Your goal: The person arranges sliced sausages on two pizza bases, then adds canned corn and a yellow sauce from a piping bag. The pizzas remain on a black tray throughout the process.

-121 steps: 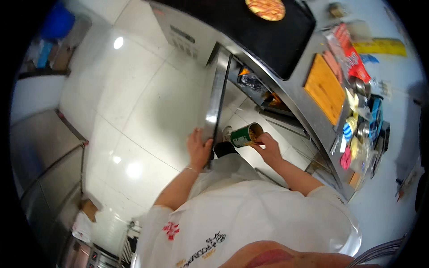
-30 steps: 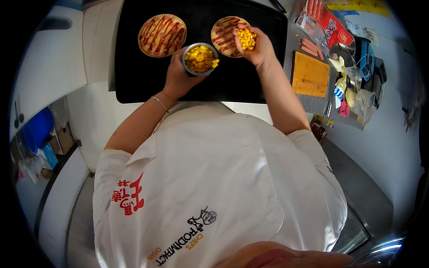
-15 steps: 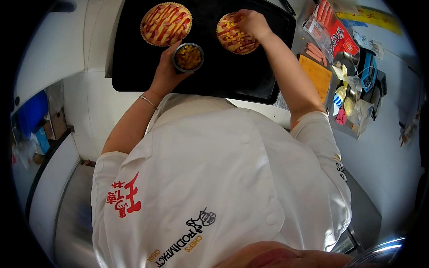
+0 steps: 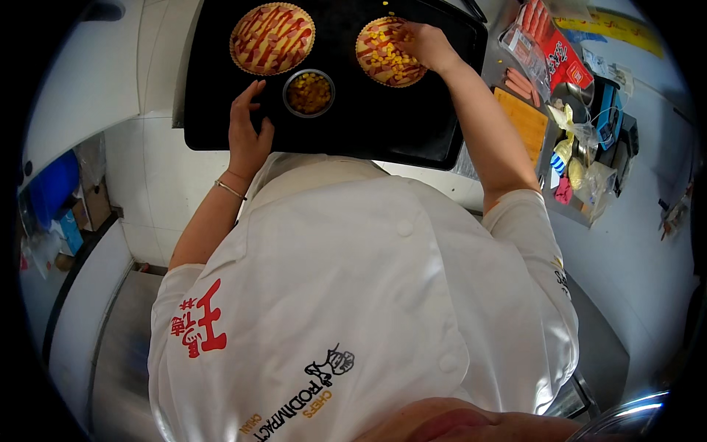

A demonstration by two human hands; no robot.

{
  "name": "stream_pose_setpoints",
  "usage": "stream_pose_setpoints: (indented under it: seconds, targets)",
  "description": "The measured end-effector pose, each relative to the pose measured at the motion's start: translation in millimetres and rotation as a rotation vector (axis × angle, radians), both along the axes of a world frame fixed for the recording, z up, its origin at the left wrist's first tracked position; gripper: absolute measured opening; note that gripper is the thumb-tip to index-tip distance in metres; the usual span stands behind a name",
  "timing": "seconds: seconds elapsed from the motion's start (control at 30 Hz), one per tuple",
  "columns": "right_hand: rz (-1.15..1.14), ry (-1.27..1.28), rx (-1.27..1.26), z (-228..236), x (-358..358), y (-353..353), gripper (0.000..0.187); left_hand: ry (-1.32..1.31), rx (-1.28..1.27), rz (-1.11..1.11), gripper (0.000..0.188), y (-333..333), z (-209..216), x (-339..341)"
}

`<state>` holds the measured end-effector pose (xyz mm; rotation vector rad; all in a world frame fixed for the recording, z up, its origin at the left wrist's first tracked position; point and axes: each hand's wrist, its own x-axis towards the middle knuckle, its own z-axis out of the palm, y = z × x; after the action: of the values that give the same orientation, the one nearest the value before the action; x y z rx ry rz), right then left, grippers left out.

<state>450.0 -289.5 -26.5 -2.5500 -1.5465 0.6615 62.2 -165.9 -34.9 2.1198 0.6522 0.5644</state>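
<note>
My left hand (image 4: 247, 127) is open beside a clear round cup (image 4: 286, 96) of corn kernels (image 4: 309, 93), its fingers apart and not around the cup. The cup rests on a black baking tray (image 4: 372, 136). At the tray's right side, my right hand (image 4: 433, 46) reaches over a small pizza (image 4: 370, 46) with a crimped rim, sauce lines, pink meat pieces and scattered corn. Its fingers are bent down close to the topping, and what they hold is hidden. A second pizza (image 4: 272, 38), with red sauce stripes and meat pieces but no corn visible, lies at the upper left.
Right of the tray are a wooden board (image 4: 521, 125), pink sausages (image 4: 520, 84) and a red package (image 4: 557, 53). Piping bags (image 4: 562, 153) and a blue-and-black device (image 4: 608, 118) stand farther right. A few loose kernels lie at the tray's upper part.
My left hand has let go of the corn cup and moved left, leaving it on the tray. My right hand has shifted slightly right and down over the pizza, where the corn has spread.
</note>
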Motion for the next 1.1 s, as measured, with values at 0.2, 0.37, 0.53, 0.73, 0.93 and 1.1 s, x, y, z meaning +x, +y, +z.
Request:
stream_pose_setpoints:
  seconds: [0.2,0.37,0.53,0.73,0.93,1.1]
  targets:
    - [0.015,-0.189,0.174,-47.8,37.4,11.9,0.032,-0.034,0.063,0.007,0.068,12.5,4.8,7.3]
    - [-0.088,-0.121,0.009,-19.5,39.0,4.0,0.032,-0.036,0.079,0.063,0.066,18.2,8.3,-3.4]
    - [-0.272,0.041,0.029,-27.5,51.7,-30.8,0.033,-0.076,0.061,0.079,0.065,19.7,7.2,-1.7]
    - [-0.232,0.174,0.018,-19.1,19.5,-47.1,0.029,-0.100,0.067,0.089,0.065,20.5,10.1,-2.4]
    - [-0.128,-0.115,0.185,-10.9,15.9,-19.7,0.026,-0.064,0.083,0.106,0.066,18.5,10.2,-7.5]
    - [-0.101,-0.199,0.214,-34.4,52.1,-11.8,0.023,-0.044,0.034,0.082,0.065,20.0,14.6,-4.2]
